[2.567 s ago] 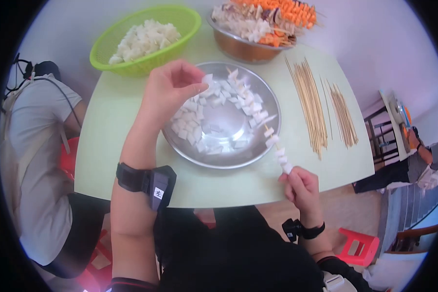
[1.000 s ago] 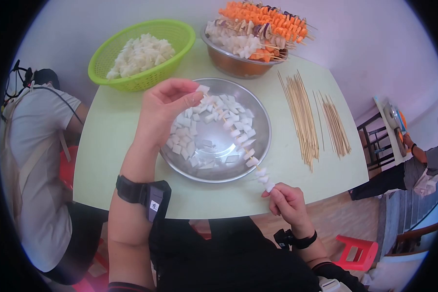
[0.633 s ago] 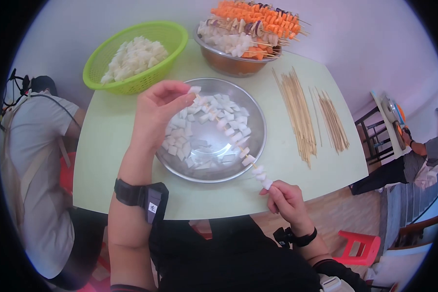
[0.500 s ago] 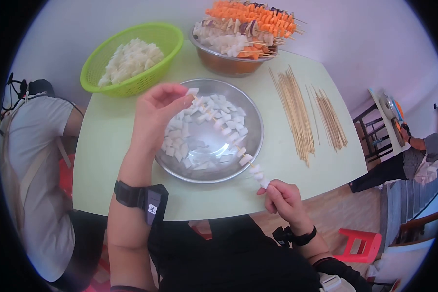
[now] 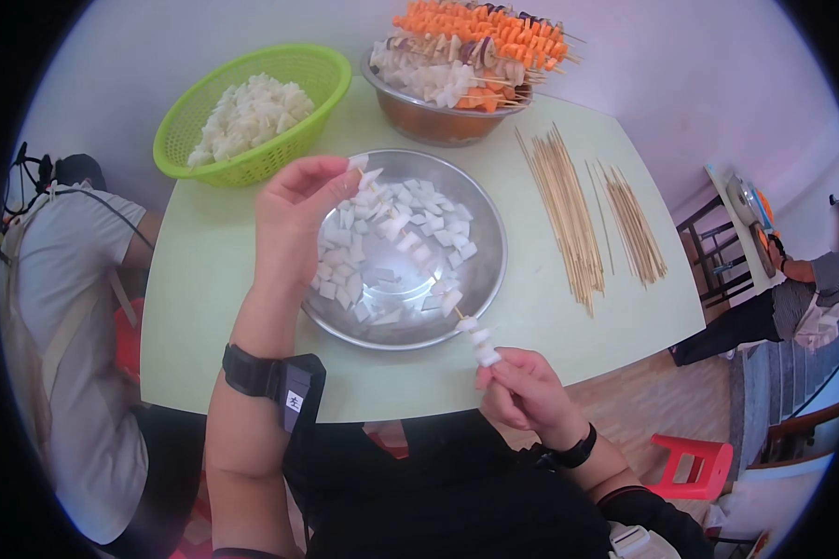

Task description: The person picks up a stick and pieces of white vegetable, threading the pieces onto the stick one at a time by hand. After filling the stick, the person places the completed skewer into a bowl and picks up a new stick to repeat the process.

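A wooden skewer threaded with white pieces point(image 5: 420, 252) slants over the round metal bowl point(image 5: 500, 270). My right hand point(image 5: 527, 387) is closed on its lower end, beyond the bowl's front right rim, where several pieces sit close together. At the skewer's upper end, my left hand point(image 5: 309, 191) pinches a white piece point(image 5: 359, 163) between thumb and fingers, over the bowl's back left rim. Loose white pieces point(image 5: 340, 270) lie in the bowl, mostly along its left and back. Part of the skewer is hard to tell from the pieces below it.
A green basket point(image 5: 331, 102) of white chunks stands back left. Behind the bowl, a second metal bowl point(image 5: 410, 116) carries filled skewers. Bare skewers point(image 5: 569, 224) lie on the right. One person point(image 5: 75, 298) sits at left; another point(image 5: 811, 289) is at far right, beyond a red stool point(image 5: 699, 466).
My right hand has moved slightly left and up with the skewer's lower end. My left hand has shifted a little left, still pinching at the upper end.
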Demonstrator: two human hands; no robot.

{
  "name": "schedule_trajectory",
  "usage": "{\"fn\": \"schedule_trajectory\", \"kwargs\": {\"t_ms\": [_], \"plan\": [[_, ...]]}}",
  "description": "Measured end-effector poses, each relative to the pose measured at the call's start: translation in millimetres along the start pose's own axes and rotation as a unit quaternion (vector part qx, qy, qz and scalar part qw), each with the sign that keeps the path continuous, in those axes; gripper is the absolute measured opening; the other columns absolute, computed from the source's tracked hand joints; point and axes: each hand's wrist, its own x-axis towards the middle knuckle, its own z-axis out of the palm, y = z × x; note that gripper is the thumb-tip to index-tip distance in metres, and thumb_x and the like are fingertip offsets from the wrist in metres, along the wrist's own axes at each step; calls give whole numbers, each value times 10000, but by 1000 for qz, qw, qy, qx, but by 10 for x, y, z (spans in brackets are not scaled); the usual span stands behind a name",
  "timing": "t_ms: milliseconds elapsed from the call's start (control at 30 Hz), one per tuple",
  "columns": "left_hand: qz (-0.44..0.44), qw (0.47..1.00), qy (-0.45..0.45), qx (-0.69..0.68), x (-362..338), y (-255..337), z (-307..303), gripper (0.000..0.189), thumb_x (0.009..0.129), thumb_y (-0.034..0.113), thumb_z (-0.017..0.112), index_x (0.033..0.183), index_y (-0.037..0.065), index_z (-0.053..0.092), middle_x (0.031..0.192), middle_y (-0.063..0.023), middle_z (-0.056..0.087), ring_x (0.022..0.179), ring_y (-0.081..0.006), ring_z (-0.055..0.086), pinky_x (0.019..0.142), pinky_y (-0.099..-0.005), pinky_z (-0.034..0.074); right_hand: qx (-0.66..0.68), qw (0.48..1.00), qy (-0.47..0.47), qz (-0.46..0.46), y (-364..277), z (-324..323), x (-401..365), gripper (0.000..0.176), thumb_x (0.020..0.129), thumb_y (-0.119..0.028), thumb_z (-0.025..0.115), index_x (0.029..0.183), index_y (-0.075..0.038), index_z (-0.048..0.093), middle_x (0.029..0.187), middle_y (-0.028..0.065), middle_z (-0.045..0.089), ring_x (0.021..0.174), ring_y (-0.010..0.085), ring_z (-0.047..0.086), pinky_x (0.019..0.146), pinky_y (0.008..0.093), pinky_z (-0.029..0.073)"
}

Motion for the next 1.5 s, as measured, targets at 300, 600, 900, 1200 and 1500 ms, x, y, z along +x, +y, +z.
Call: {"fn": "schedule_trajectory", "kwargs": {"t_ms": [300, 600, 900, 1200, 1500], "plan": [[36, 999, -5, 5, -12, 54, -1, 196, 764, -13, 693, 943, -32, 614, 889, -82, 643, 807, -133, 613, 766, -242, 492, -682, 671, 149, -250, 130, 63, 72, 249, 974, -186, 431, 1023, -12, 603, 544, 15, 536, 423, 82, 451, 419, 196, 338], [39, 999, -6, 9, -14, 64, -2, 204, 760, -13, 695, 945, -36, 612, 878, -75, 643, 815, -130, 615, 767, -240, 489, 18, 1000, 20, -9, 28, -47, 72, 296, 1006, -220, 333, 963, -7, 535, 414, -25, 374, 315, 59, 268, 365, 198, 258], [45, 998, 9, 42, -30, 62, 14, 189, 761, -32, 683, 938, -42, 618, 879, -81, 650, 806, -125, 616, 755, -232, 490, -537, 824, 126, -127, 67, 135, 120, 233, 971, -172, 426, 958, -2, 585, 465, -7, 466, 388, 72, 432, 405, 221, 329], [76, 997, -9, 14, -54, 124, 31, 167, 771, -47, 673, 929, -37, 622, 879, -76, 650, 809, -120, 615, 747, -231, 494, -209, 973, 95, 3, 73, 66, 48, 261, 987, -202, 397, 949, -7, 567, 466, -17, 423, 393, 42, 365, 413, 204, 301], [132, 991, -36, 10, -67, 190, 9, 152, 782, -38, 671, 925, -32, 619, 895, -72, 642, 817, -117, 612, 745, -233, 493, -77, 996, 10, -30, 91, -60, 99, 275, 1003, -195, 343, 913, -19, 534, 455, -34, 376, 380, 41, 280, 405, 189, 240]]}}
